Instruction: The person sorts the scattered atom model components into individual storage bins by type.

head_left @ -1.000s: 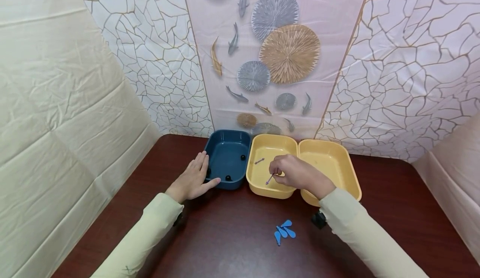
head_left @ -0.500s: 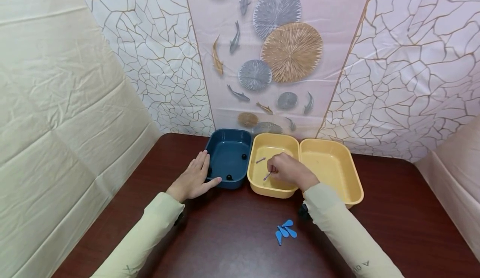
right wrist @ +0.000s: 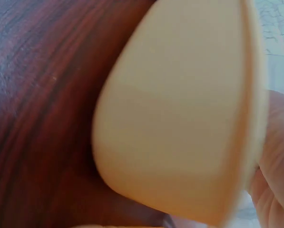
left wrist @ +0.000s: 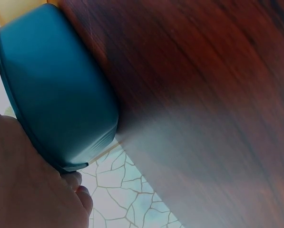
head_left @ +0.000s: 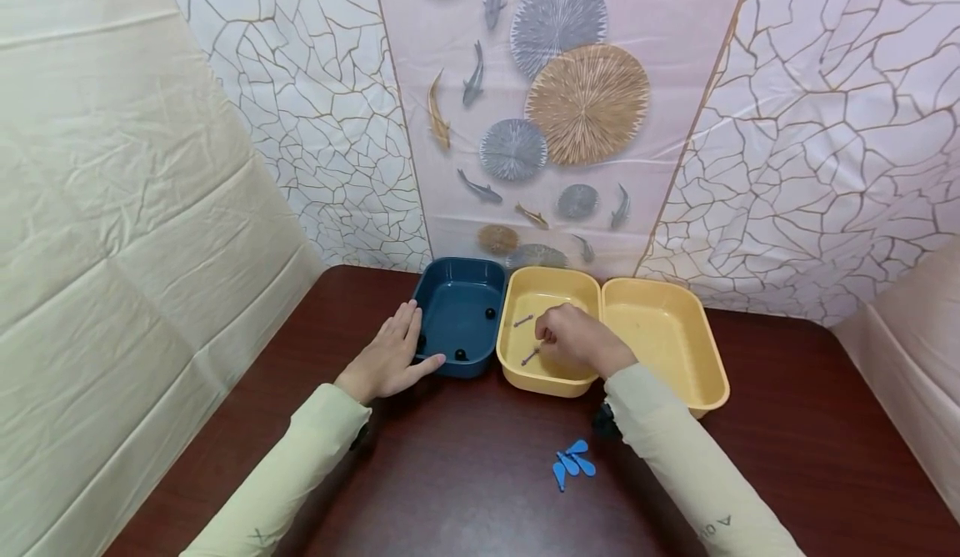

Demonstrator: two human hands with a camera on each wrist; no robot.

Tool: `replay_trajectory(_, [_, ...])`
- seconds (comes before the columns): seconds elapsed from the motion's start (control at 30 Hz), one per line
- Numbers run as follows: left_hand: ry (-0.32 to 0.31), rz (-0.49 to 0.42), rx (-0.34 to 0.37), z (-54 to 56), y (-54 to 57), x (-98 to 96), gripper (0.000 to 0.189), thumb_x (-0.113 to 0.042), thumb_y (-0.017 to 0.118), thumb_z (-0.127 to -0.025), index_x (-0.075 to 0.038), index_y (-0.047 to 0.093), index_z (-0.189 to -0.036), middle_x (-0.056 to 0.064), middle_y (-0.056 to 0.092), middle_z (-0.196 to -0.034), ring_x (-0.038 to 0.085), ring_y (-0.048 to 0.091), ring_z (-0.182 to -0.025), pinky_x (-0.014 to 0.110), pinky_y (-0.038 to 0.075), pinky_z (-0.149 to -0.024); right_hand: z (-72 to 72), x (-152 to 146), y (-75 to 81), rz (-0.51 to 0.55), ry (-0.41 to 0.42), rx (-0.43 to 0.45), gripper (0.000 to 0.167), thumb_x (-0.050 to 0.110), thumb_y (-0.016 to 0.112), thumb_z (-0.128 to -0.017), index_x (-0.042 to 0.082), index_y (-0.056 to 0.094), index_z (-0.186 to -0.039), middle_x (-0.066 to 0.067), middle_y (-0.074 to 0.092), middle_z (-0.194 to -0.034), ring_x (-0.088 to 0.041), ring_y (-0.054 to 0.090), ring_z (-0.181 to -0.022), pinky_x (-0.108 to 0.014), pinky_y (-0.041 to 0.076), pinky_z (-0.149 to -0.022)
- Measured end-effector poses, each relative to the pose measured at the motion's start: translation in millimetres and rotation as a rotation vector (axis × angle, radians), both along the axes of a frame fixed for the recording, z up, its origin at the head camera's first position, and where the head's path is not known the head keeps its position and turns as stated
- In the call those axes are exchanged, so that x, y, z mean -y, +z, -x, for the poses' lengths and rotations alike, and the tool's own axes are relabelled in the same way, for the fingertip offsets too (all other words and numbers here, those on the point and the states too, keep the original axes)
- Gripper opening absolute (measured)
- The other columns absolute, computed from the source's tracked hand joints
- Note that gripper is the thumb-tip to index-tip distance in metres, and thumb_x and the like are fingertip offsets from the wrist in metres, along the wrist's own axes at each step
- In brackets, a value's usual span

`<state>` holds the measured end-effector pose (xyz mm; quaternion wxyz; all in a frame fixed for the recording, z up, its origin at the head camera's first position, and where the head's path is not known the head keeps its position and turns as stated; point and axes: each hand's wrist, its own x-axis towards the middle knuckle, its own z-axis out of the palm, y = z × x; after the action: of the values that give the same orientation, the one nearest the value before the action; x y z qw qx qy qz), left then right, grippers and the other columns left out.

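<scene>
In the head view my right hand is lowered into the middle yellow tray, fingers curled downward. A small purple stick with knobbed ends has its upper end right at those fingertips; I cannot tell whether they still pinch it. A second purple stick lies on the same tray's floor. My left hand rests along the left rim of the dark blue tray, its fingers straight and thumb over the near corner. The left wrist view shows that tray's outer wall beside the hand.
Several black balls lie in the blue tray. Another yellow tray stands to the right of the middle one. Several flat blue teardrop pieces lie on the dark wooden table in front. Patterned cloth hangs behind.
My right hand has moved slightly left and lower into the middle tray. The purple stick at its fingertips has shifted a little left and shows more of its length. The left hand stays put.
</scene>
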<state>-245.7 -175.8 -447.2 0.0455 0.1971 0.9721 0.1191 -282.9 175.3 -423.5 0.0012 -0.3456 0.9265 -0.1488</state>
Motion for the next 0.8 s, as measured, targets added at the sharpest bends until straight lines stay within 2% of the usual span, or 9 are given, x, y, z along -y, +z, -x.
replay_trajectory(0.07, [-0.004, -0.002, -0.003, -0.5, 0.2, -0.5, 0.102, -0.068, 0.042, -0.104, 0.005, 0.009, -0.167, 0.022, 0.003, -0.178, 0.042, 0.005, -0.166, 0.058, 0.014, -0.134, -2.7, -2.7, 7.3, -0.015, 0.016, -0.022, 0.006, -0.001, 0.075, -0.087, 0.004, 0.077, -0.088, -0.002, 0.07, -0.08, -0.012, 0.059, -0.072, -0.029, 0.054, -0.069])
replay_trajectory(0.17, [-0.008, -0.008, -0.011, -1.8, 1.0, -0.6, 0.101, -0.067, 0.043, -0.105, 0.006, 0.01, -0.167, 0.023, 0.005, -0.178, 0.043, 0.007, -0.166, 0.059, 0.014, -0.134, -8.4, -5.4, 18.7, -0.035, 0.047, -0.041, 0.008, 0.002, 0.078, -0.088, 0.003, 0.079, -0.096, -0.006, 0.077, -0.092, -0.015, 0.07, -0.082, -0.034, 0.062, -0.077])
replay_trajectory(0.47, [-0.016, -0.015, -0.013, -2.7, 0.3, -0.9, 0.101, -0.067, 0.043, -0.105, 0.006, 0.009, -0.167, 0.023, 0.005, -0.178, 0.042, 0.007, -0.166, 0.058, 0.015, -0.134, -41.3, -7.4, 47.2, -0.074, 0.126, -0.097, 0.007, 0.004, 0.081, -0.089, 0.006, 0.079, -0.096, -0.006, 0.077, -0.093, -0.015, 0.07, -0.082, -0.031, 0.062, -0.075])
replay_trajectory(0.8, [-0.011, 0.0, -0.011, -1.4, 0.7, 0.7, 0.102, -0.068, 0.042, -0.105, 0.005, 0.008, -0.167, 0.023, 0.003, -0.178, 0.042, 0.005, -0.166, 0.058, 0.014, -0.134, -80.7, -14.4, 65.3, -0.109, 0.189, -0.088, 0.015, 0.005, 0.082, -0.089, 0.007, 0.081, -0.104, -0.005, 0.078, -0.101, -0.016, 0.074, -0.089, -0.032, 0.064, -0.078])
